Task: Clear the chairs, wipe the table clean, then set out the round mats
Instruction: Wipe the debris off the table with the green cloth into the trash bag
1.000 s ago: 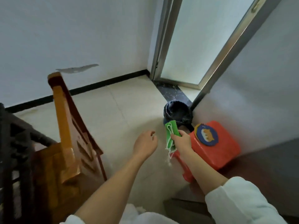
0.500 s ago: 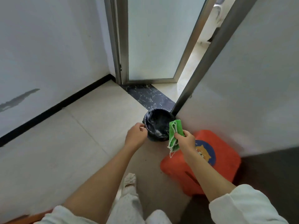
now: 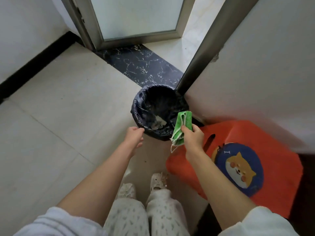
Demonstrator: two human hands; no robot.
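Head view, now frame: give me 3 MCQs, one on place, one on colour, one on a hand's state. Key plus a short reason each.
1. Where does the bin stand?
A. on the stool
B. on the floor by the door frame's foot
C. inside the doorway, past the dark sill

2. What colour is the cloth?
A. green
B. blue
C. white

3. What is the left hand doing?
A. gripping the cloth
B. resting flat on the stool
C. holding nothing, fingers loosely curled near the bin's rim

Key:
1 B: the bin, lined with a black bag, sits on the pale floor tiles at the foot of the door frame, beside the orange stool.
2 A: the folded cloth is bright green with a pale edge.
3 C: the left hand is empty beside the rim; the right hand has the grip on the cloth.
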